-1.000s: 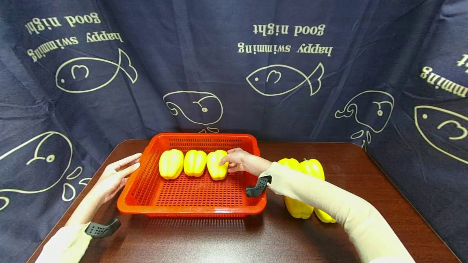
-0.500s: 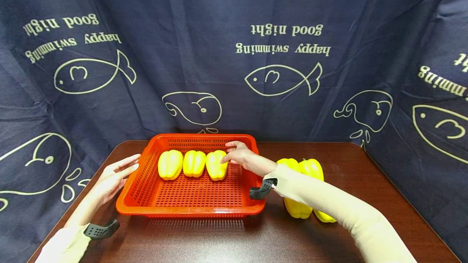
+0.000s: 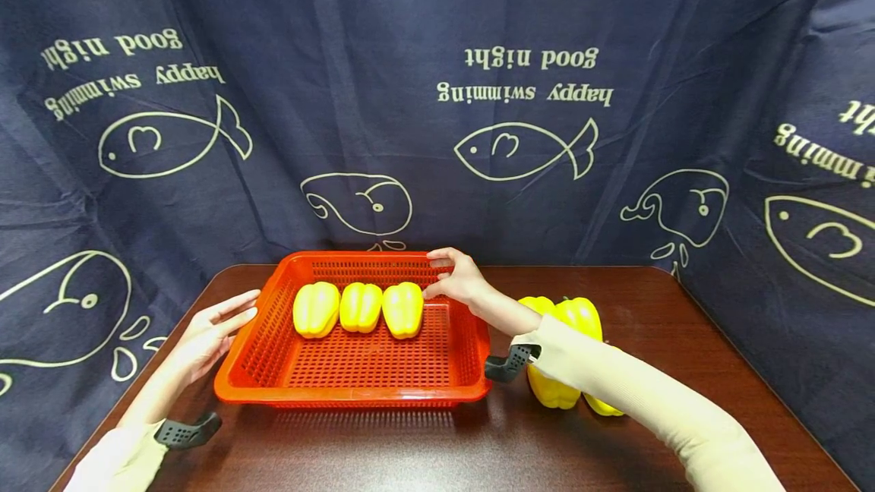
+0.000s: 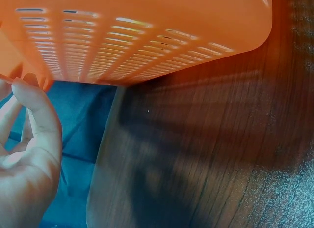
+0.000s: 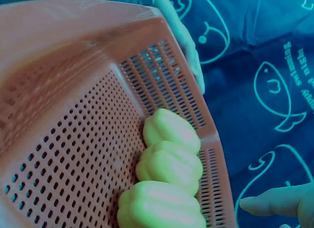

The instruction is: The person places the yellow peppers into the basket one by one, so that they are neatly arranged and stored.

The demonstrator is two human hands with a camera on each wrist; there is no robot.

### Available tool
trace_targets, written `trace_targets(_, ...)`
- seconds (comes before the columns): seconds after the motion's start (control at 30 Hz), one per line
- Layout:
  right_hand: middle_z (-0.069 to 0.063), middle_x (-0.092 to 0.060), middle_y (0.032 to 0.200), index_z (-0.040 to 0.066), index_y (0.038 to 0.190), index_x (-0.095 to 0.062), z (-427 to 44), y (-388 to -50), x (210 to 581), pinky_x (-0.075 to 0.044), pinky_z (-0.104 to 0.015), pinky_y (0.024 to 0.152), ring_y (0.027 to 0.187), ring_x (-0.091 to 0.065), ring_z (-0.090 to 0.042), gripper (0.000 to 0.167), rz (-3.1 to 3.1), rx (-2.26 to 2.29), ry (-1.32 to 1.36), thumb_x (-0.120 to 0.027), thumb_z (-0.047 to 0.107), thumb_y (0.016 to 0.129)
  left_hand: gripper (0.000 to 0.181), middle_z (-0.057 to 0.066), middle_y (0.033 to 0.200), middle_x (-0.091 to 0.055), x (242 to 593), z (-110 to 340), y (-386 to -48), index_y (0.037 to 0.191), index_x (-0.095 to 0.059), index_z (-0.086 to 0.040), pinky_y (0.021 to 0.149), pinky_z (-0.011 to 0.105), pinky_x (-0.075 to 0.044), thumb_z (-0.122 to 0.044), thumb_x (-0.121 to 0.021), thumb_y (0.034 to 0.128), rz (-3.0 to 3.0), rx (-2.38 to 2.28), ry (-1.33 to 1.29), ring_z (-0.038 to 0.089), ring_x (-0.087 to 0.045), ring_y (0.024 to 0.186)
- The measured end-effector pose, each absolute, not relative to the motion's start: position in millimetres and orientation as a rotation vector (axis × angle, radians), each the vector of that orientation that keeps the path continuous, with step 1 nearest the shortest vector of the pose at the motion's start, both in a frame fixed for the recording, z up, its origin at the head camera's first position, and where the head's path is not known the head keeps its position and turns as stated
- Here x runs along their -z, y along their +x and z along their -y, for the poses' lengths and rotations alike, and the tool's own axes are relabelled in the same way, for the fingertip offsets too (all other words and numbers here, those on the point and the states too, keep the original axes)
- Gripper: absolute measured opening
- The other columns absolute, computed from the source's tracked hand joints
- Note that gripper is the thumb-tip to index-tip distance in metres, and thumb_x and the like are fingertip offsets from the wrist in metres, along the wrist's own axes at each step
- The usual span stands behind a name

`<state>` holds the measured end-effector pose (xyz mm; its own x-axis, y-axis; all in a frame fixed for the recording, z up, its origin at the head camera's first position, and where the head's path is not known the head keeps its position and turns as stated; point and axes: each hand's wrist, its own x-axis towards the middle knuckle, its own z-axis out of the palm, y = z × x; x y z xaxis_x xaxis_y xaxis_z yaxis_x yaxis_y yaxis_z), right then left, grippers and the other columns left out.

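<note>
Plainly, at the left edge of the head view, the blue cloth (image 3: 383, 127) rises behind everything, printed with pale fish, whales and upside-down lettering. At the lower left comes my pale left sleeve (image 3: 112, 462) with its black band (image 3: 184, 433), and just above it my left hand (image 3: 212, 336), its fingers stretched out toward the left side of the red basket (image 3: 352, 395). My fingertips are at the rim; whether they press on it, I cannot tell.

The basket fills the lower middle of the frame, standing on the brown table (image 3: 328, 454). Inside, toward its far side, lie three yellow peppers in a row: the left pepper (image 3: 317, 310), the middle pepper (image 3: 361, 307) and the right pepper (image 3: 403, 310).

Just right of them, over the basket's far right corner, is my right hand (image 3: 459, 279), thumb and fingers spread wide around nothing. In the right wrist view, a fingertip shows at the lower right, apart from the peppers.

Further right, a second black band (image 3: 509, 364) sits on my right sleeve (image 3: 636, 382), which crosses to the lower right corner, partly hiding more yellow peppers (image 3: 581, 315) grouped on the table.
</note>
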<state>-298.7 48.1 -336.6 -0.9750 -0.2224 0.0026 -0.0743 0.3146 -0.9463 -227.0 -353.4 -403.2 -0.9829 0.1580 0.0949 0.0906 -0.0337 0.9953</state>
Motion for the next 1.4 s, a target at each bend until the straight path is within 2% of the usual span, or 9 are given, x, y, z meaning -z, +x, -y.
trace_targets(0.13, -0.02, -0.059, 0.126, 0.001, 0.124, -0.056, -54, -294, 333, -0.053, -0.036, 0.085, 0.107, -0.056, -0.037, 0.064, -2.515, 1.743, -0.367, -0.076, -0.013, 0.065, 0.037, -0.02, 0.111, -0.066, 403, 353, -227, 0.13, -0.059, -0.024, 0.075, 0.021, -0.056, -0.005, -0.05, 0.0989, -2.149, -2.212, 0.279, 0.001, -0.066, 0.093)
trace_targets(0.3, -0.017, -0.061, 0.124, 0.003, 0.122, -0.057, -62, -287, 327, -0.052, -0.042, 0.09, 0.107, -0.057, -0.036, 0.061, -2.628, 1.693, -0.471, -0.078, -0.01, 0.066, 0.037, -0.02, 0.111, -0.066, 403, 353, -227, 0.131, -0.058, -0.023, 0.075, 0.021, -0.057, -0.006, -0.051, 0.0989, -2.157, -2.201, 0.271, 0.002, -0.067, 0.094)
trace_targets(0.73, -0.016, -0.061, 0.122, 0.006, 0.121, -0.057, -93, -276, 315, -0.049, -0.051, 0.091, 0.109, -0.055, -0.04, 0.058, -2.756, 1.668, -0.606, -0.077, -0.008, 0.069, 0.038, -0.022, 0.111, -0.065, 402, 355, -228, 0.135, -0.056, -0.022, 0.076, 0.021, -0.056, -0.009, -0.052, 0.0987, -2.186, -2.172, 0.237, 0.0, -0.066, 0.094)
trace_targets(1.0, -0.017, -0.061, 0.123, 0.007, 0.122, -0.058, -119, -274, 308, -0.05, -0.052, 0.091, 0.107, -0.058, -0.036, 0.057, -2.823, 1.659, -0.625, -0.078, -0.007, 0.069, 0.037, -0.022, 0.111, -0.065, 402, 355, -228, 0.131, -0.058, -0.026, 0.075, 0.022, -0.057, -0.009, -0.052, 0.0988, -2.171, -2.174, 0.239, 0.001, -0.066, 0.094)
trace_targets(1.2, -0.016, -0.059, 0.126, 0.008, 0.124, -0.056, -140, -275, 298, -0.048, -0.052, 0.093, 0.11, -0.057, -0.035, 0.058, -2.869, 1.656, -0.612, -0.077, -0.004, 0.071, 0.039, -0.021, 0.112, -0.065, 403, 354, -229, 0.133, -0.057, -0.024, 0.075, 0.021, -0.056, -0.006, -0.05, 0.099, -2.157, -2.189, 0.26, 0.001, -0.066, 0.094)
trace_targets(1.23, -0.016, -0.059, 0.127, 0.008, 0.125, -0.056, -142, -275, 296, -0.048, -0.052, 0.093, 0.111, -0.057, -0.035, 0.058, -2.874, 1.657, -0.608, -0.077, -0.003, 0.072, 0.039, -0.021, 0.112, -0.065, 403, 354, -229, 0.133, -0.058, -0.024, 0.074, 0.02, -0.056, -0.006, -0.05, 0.099, -2.164, -2.19, 0.262, 0.0, -0.066, 0.092)
trace_targets(1.37, -0.015, -0.058, 0.128, 0.006, 0.126, -0.055, -151, -273, 290, -0.047, -0.052, 0.094, 0.112, -0.056, -0.035, 0.058, -2.885, 1.655, -0.597, -0.077, -0.002, 0.073, 0.037, -0.022, 0.108, -0.066, 403, 354, -228, 0.125, -0.062, -0.031, 0.053, 0.01, -0.048, -0.008, -0.053, 0.0981, -2.233, -2.167, 0.231, -0.006, -0.058, 0.064)
trace_targets(1.4, -0.016, -0.057, 0.128, 0.006, 0.126, -0.055, -153, -272, 289, -0.047, -0.052, 0.094, 0.112, -0.056, -0.035, 0.058, -2.887, 1.651, -0.598, -0.077, -0.002, 0.073, 0.036, -0.021, 0.107, -0.066, 403, 354, -228, 0.125, -0.063, -0.031, 0.052, 0.01, -0.047, -0.008, -0.053, 0.0981, -2.238, -2.167, 0.232, -0.006, -0.057, 0.063)
